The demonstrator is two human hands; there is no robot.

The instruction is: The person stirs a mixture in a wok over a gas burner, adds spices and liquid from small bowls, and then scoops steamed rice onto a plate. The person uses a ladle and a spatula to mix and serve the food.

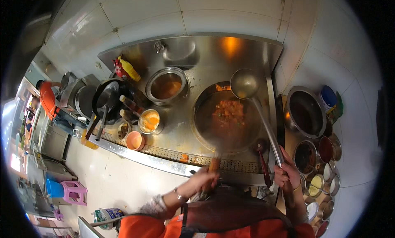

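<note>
My left hand (205, 179) is closed round the wooden handle (214, 164) of a wok, blurred at its near rim. Red, chopped food (229, 113) lies in the middle of the dark wok (203, 123), which sits on the steel range. In my right hand (287, 170) is the long metal handle of a ladle (245, 83). The ladle's bowl is above the far right rim of the wok, over the food's far side. A dark red-handled utensil (264, 164) rests between the wok and my right hand.
A steel pot of reddish liquid (166, 86), a cream-filled container (149, 121), an orange bowl (135, 140) and bottles stand left of the wok. Several seasoning containers (316, 185) and a large metal basin (305, 111) line the right side. Another person (47, 99) stands far left.
</note>
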